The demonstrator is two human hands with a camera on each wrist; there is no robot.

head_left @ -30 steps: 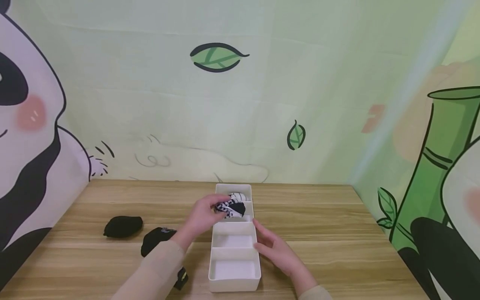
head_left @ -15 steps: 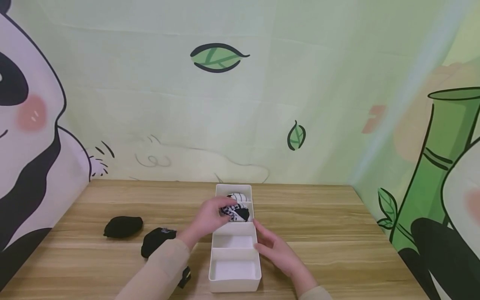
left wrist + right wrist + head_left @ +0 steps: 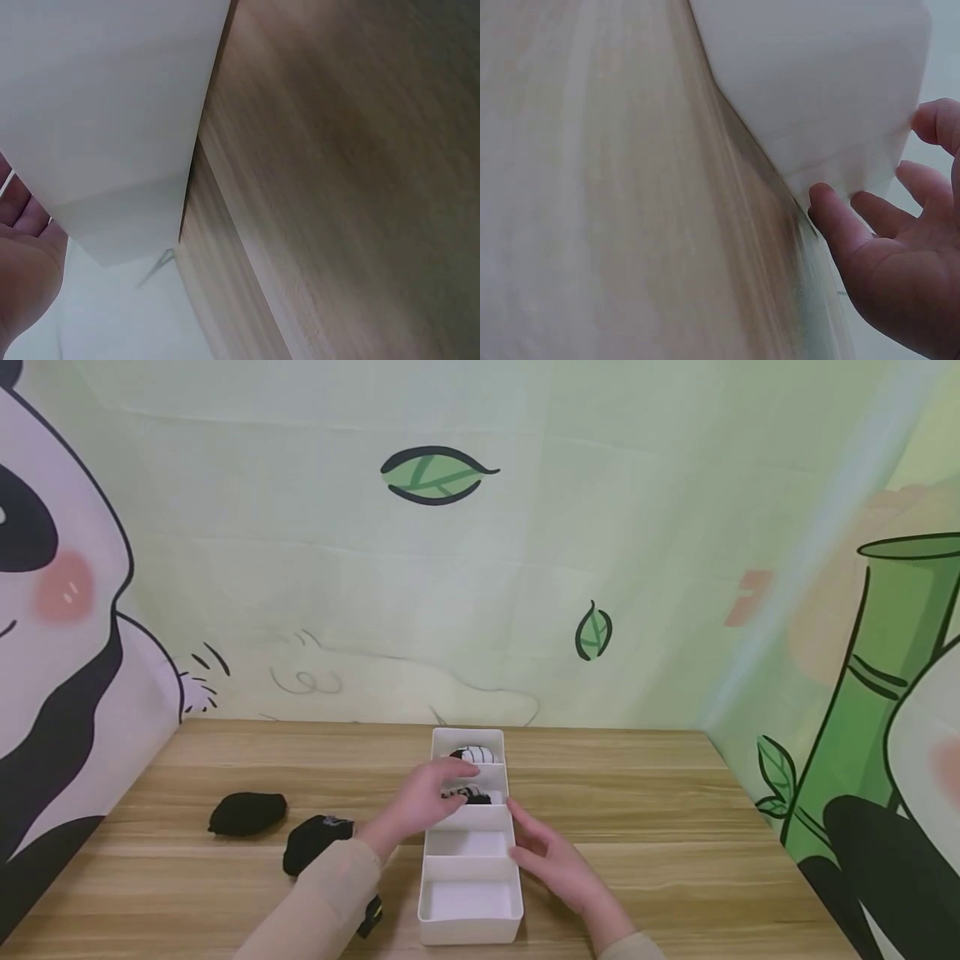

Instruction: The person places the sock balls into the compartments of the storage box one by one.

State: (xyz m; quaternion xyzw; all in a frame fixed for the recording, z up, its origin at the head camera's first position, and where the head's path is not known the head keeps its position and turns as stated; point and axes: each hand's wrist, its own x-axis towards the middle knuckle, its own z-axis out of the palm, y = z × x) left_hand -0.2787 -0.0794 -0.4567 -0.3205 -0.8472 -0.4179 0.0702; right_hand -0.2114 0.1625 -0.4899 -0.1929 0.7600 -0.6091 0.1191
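A long white divided box (image 3: 471, 932) stands on the table, its compartments in a row going away from me. In its second compartment from the back lies a rolled black-and-white patterned cloth bundle (image 3: 477, 797), sock-like. My left hand (image 3: 423, 797) is over that compartment, thumb and fingers spread apart, the fingertips just above the bundle. Another rolled bundle, white with dark stripes (image 3: 477, 754), lies in the rearmost compartment. My right hand (image 3: 551, 860) rests with extended fingers against the box's right side; the right wrist view shows its fingertips (image 3: 825, 196) at the white wall.
On the left of the table lie a black rolled cloth bundle (image 3: 247, 814) and a second black one (image 3: 315, 843), partly behind my left sleeve. A dark piece with a yellow mark (image 3: 371, 916) peeks out below that sleeve. A printed cloth backdrop (image 3: 525, 552) rises behind the table.
My left hand has lowered the patterned bundle into the second compartment from the back and let go, its fingers spreading apart. The right hand has stayed at the box's side.
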